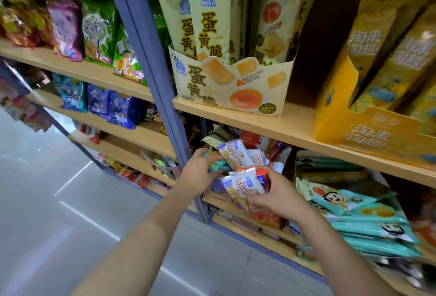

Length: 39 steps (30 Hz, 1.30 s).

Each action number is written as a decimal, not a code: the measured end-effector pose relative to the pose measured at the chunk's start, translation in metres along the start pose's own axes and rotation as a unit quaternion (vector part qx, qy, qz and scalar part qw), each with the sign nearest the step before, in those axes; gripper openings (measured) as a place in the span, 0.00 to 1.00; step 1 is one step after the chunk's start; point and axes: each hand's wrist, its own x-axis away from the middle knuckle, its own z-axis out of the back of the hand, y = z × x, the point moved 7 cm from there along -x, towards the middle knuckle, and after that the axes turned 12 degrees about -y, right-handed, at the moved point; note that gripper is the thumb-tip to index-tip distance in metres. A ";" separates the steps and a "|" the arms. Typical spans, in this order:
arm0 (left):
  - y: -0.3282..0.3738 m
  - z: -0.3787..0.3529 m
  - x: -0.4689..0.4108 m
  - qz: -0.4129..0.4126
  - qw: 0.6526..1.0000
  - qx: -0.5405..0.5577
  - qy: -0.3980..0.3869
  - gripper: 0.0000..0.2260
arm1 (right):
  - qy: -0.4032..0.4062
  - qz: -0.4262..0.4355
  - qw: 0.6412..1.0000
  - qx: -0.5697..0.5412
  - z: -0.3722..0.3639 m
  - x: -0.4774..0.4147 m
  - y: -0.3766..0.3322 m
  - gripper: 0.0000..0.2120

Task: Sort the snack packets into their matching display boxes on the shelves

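- Left grip [200, 171] is clenched on a teal packet [215, 165], held just beside the mixed pile [238, 154] below the shelf board [295, 135].
- Right grip [276, 197] grasps a white packet [243, 184] by its lower end, print facing up, probably for reading the label.
- The teal stack [372, 227] at right looks like the match, but blur prevents confirmation.

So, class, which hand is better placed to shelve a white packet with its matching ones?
Probably the right hand: it grips a white packet just below the matching white packets, while the left hand holds a teal packet.
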 end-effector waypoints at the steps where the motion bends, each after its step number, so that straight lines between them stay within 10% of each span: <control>1: 0.001 0.005 -0.003 -0.010 1.000 0.023 0.013 0.16 | 0.019 -0.009 0.999 -0.025 0.003 0.000 0.002 0.27; 17: -0.010 0.033 -0.008 0.028 0.969 0.192 0.150 0.12 | 0.140 0.018 0.904 -0.404 0.010 0.017 0.011 0.30; 23: -0.013 0.041 -0.033 0.055 0.943 0.318 0.078 0.14 | 0.207 0.079 0.906 -0.361 0.002 0.007 -0.020 0.29; 31: -0.017 0.025 -0.018 0.019 0.805 0.592 0.025 0.34 | 0.264 0.106 0.944 -0.166 -0.012 -0.007 -0.043 0.28; 35: -0.020 0.018 0.020 0.016 0.838 0.539 0.081 0.21 | 0.289 0.125 0.942 -0.113 -0.017 -0.008 -0.051 0.27; 39: -0.007 0.011 0.046 -0.052 0.861 0.502 0.055 0.33 | 0.282 0.114 0.934 -0.188 -0.019 -0.009 -0.050 0.28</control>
